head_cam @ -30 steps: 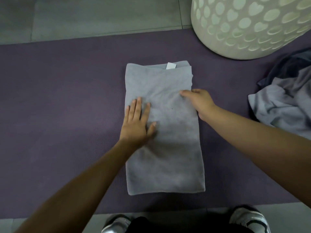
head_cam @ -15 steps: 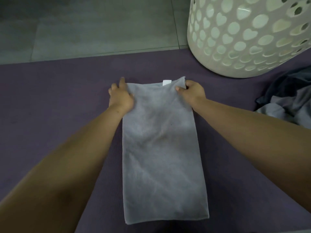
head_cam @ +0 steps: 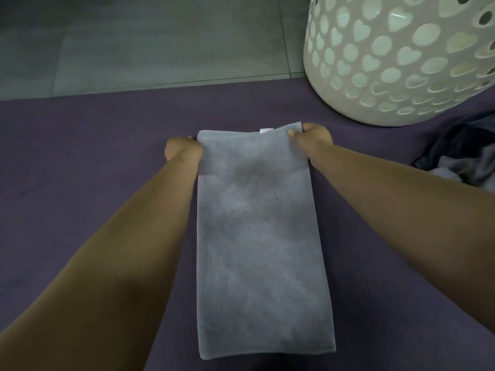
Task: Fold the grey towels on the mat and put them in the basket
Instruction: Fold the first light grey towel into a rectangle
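One grey towel, folded to a long strip, lies flat on the purple mat in front of me. My left hand has its grip pinched on the far left corner, my right hand on the far right corner beside the white tag. The white basket stands on the mat further right; crumpled grey towels lie at the right edge.

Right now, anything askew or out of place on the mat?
Nothing serious. The towel lies flat and roughly square on the mat, both hands pinching its far corners. One small dark speck sits on it. A crumpled cloth pile lies unfolded at right, beside the basket.
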`<state>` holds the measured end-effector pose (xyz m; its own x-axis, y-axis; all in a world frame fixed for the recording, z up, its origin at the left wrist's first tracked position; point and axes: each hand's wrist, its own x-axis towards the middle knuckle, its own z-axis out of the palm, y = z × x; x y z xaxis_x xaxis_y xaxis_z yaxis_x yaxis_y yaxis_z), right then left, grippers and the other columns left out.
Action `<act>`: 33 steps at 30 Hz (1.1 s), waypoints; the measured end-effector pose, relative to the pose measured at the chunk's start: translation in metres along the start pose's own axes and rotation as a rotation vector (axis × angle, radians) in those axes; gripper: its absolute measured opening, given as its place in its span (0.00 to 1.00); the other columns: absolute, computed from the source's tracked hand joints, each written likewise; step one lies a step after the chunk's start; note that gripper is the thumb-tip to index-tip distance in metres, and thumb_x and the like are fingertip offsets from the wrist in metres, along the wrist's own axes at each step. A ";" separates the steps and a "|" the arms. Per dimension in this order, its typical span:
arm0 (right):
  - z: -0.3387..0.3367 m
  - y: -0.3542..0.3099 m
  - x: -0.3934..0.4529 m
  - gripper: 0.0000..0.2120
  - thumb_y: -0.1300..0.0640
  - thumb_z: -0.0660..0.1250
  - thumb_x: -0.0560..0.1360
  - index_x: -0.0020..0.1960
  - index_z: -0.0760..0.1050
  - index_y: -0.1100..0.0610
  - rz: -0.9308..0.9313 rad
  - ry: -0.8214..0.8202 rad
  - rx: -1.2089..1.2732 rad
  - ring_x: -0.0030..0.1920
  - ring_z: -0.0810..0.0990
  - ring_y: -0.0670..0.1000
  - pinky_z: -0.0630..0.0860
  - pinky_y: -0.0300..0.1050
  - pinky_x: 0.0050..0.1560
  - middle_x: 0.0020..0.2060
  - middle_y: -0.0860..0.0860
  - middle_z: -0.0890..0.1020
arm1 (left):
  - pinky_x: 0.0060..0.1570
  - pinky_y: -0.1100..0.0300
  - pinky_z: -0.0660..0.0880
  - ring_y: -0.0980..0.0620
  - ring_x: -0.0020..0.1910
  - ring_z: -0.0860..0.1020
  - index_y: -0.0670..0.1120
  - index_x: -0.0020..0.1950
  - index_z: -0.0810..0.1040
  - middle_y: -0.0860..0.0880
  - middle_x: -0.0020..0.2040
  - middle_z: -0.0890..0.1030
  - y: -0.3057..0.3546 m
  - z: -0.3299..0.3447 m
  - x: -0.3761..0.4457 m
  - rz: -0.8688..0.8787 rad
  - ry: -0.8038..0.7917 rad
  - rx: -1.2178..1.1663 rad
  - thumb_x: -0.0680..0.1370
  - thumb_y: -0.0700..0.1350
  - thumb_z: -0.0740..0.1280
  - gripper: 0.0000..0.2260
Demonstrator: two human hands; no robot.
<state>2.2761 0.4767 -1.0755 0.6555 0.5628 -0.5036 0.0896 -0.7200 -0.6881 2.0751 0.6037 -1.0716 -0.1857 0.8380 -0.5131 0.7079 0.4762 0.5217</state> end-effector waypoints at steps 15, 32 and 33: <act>0.002 -0.001 -0.002 0.14 0.58 0.62 0.77 0.63 0.73 0.53 -0.078 0.292 -0.287 0.62 0.71 0.56 0.67 0.44 0.58 0.63 0.53 0.73 | 0.68 0.33 0.32 0.38 0.71 0.26 0.63 0.71 0.26 0.47 0.72 0.22 -0.032 0.048 -0.057 0.597 -0.323 0.940 0.67 0.78 0.51 0.45; 0.002 0.024 -0.022 0.31 0.40 0.50 0.80 0.77 0.39 0.44 -0.231 -0.115 -0.817 0.76 0.42 0.59 0.44 0.55 0.74 0.77 0.57 0.42 | 0.69 0.34 0.32 0.42 0.71 0.24 0.63 0.74 0.32 0.50 0.72 0.23 -0.026 0.026 -0.047 0.630 -0.445 0.822 0.68 0.74 0.60 0.47; -0.001 0.022 -0.023 0.32 0.43 0.52 0.80 0.78 0.39 0.48 -0.192 -0.085 -0.797 0.76 0.42 0.59 0.44 0.55 0.74 0.76 0.58 0.42 | 0.69 0.36 0.32 0.43 0.72 0.26 0.61 0.76 0.35 0.49 0.74 0.26 -0.033 0.023 -0.048 0.689 -0.405 0.795 0.71 0.71 0.59 0.44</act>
<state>2.2637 0.4473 -1.0785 0.5181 0.7114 -0.4748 0.7209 -0.6620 -0.2051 2.0768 0.5420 -1.0800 0.5453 0.6393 -0.5422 0.8337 -0.4809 0.2715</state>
